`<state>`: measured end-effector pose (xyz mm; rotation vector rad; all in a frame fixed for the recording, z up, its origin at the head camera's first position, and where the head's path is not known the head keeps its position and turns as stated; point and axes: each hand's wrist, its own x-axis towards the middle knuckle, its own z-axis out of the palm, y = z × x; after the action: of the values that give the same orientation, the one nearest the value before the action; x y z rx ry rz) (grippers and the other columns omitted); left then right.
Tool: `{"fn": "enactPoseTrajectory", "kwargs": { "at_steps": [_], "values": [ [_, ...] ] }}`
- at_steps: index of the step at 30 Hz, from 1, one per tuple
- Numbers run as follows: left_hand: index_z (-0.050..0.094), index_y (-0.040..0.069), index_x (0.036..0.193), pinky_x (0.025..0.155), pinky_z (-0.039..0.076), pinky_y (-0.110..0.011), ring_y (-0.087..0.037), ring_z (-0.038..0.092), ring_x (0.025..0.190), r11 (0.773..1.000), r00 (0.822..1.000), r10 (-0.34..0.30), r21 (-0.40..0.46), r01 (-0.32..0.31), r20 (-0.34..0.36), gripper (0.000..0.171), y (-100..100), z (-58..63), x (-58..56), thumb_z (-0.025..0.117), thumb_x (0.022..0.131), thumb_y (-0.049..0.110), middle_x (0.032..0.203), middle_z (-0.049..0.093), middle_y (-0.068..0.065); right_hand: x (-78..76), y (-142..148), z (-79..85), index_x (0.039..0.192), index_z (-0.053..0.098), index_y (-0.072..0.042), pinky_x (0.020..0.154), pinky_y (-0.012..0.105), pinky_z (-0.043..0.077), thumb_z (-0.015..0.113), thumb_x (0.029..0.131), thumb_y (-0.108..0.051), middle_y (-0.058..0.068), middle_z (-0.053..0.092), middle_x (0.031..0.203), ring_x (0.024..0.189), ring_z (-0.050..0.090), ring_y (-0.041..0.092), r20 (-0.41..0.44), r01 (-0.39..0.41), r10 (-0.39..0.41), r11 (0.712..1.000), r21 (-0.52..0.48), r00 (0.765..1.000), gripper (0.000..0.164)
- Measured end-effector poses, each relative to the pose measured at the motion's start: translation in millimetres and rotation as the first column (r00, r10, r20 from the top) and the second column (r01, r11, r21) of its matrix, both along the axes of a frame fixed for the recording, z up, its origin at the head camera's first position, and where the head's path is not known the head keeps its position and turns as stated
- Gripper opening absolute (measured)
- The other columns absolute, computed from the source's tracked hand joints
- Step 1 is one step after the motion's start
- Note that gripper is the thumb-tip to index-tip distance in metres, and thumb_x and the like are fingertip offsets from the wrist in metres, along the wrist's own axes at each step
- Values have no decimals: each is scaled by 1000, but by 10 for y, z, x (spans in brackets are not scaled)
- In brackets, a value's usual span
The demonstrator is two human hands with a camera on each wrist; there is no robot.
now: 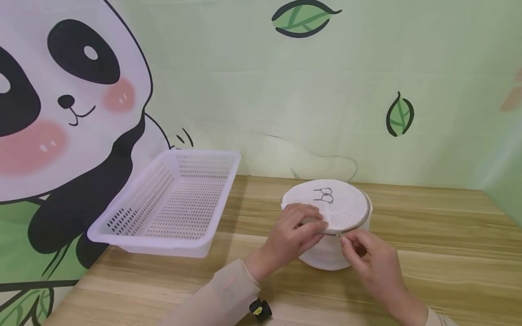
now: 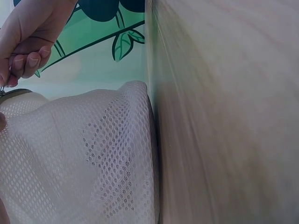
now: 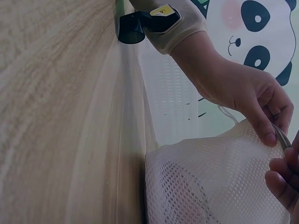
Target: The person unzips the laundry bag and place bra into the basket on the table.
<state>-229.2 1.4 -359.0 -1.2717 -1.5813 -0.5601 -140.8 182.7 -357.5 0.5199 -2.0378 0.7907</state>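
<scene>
A round white mesh laundry bag (image 1: 326, 256) stands upright on the table, with a small line drawing on its flat top and a zipper (image 1: 364, 220) round the top edge. My left hand (image 1: 290, 232) pinches the bag's rim at the near left, thumb below and fingers over the top; the right wrist view also shows this left hand (image 3: 247, 91) at the edge. At the near side of the rim, my right hand (image 1: 377, 262) pinches the zipper pull (image 1: 339, 234) between thumb and forefinger. Inside the bag, contents cannot be made out through the mesh.
A white plastic basket (image 1: 216, 213) with slotted walls stands to the left on the wooden table (image 1: 448, 253). Behind the table hangs a green backdrop (image 1: 253, 90) with a panda and leaves. A black wrist device (image 1: 261, 310) is strapped at the left sleeve.
</scene>
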Motion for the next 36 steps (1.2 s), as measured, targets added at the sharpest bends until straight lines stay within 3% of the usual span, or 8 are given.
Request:
{"fn": "enactPoseTrajectory", "kwargs": {
  "at_steps": [25, 36],
  "values": [
    [69, 10, 90, 97, 48, -29, -18, 63, 102, 999, 998, -42, -11, 42, 45, 13, -64, -2, -44, 76, 79, 10, 98, 66, -3, -8, 60, 28, 73, 64, -9, 51, 8, 40, 69, 71, 7, -8, 53, 61, 61, 46, -10, 9, 43, -43, 998, -42, 999, 17],
    [69, 10, 90, 97, 49, -29, -19, 63, 101, 998, 997, -65, 1, 65, 32, 13, -64, 1, -55, 76, 79, 10, 97, 66, -4, 5, 98, 50, 74, 64, -8, 48, 7, 39, 69, 72, 6, -9, 53, 61, 61, 46, -12, 20, 50, -50, 998, -44, 999, 16]
  ]
}}
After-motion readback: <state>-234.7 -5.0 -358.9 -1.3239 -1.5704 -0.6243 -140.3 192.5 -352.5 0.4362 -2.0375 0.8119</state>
